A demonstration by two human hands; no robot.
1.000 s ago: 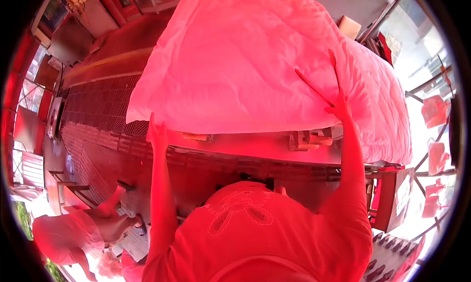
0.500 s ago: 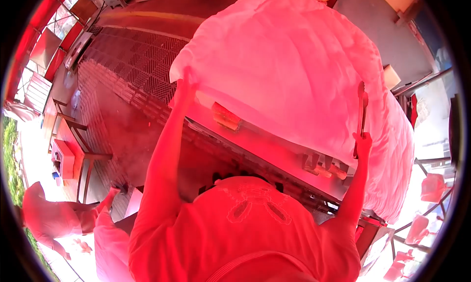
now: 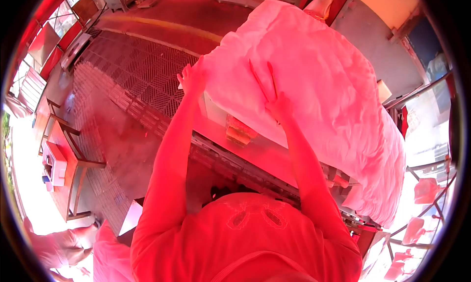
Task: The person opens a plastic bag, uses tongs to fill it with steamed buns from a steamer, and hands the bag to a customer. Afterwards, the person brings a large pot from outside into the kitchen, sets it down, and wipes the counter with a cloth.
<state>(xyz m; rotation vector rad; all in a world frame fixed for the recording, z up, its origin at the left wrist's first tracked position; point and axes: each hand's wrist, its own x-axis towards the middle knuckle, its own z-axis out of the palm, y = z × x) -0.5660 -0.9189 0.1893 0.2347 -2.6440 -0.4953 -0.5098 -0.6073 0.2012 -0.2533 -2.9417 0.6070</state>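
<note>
Right hand [image 3: 278,107] is wrapped around the handle end of some tongs [image 3: 273,80], roughly mid-frame, and from my end of the feed I can see both arms of them spread apart, tips aimed toward the top of the frame. They're right over the big puffy quilt [image 3: 314,80], so I can't tell if they're actually touching it. That quilt fills the upper middle and runs down to the right side, all wrinkly, draped over a bench [image 3: 245,150].

My left hand [image 3: 192,80] is up at the quilt's left corner, left of centre, with some fingers spread. Can't tell whether it's pinching the fabric or just resting against it, sorry.

Just under the quilt's near edge there's a brownish-yellow block [image 3: 239,130] sitting on the bench, with a few smaller pieces [image 3: 338,176] poking out further to the right. Everything's pretty pink from the light, so don't trust me on colours. Patterned matting [image 3: 147,61] covers the floor at upper left, a box [image 3: 58,164] sits on a wooden stand at far left, and another person [image 3: 56,245] is down in the lower left corner.
</note>
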